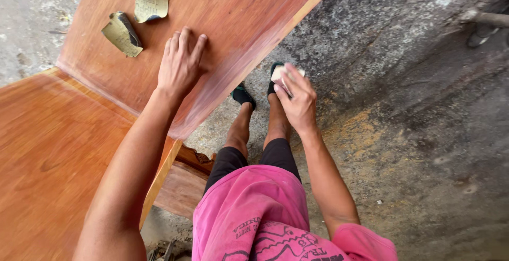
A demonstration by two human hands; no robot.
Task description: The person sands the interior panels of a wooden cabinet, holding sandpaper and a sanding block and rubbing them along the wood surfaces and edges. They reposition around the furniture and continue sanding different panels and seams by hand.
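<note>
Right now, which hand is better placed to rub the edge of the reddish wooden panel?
Right. The right hand holds a folded pale sandpaper piece just off the panel's edge. The left hand lies flat and empty on the panel.

Rough, stained concrete floor (413,133)

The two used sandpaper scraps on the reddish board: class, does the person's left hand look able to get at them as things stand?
Probably yes. The left hand lies flat on the board, empty, and the two sandpaper scraps lie on the same surface just beyond it, with only bare wood between.
</note>
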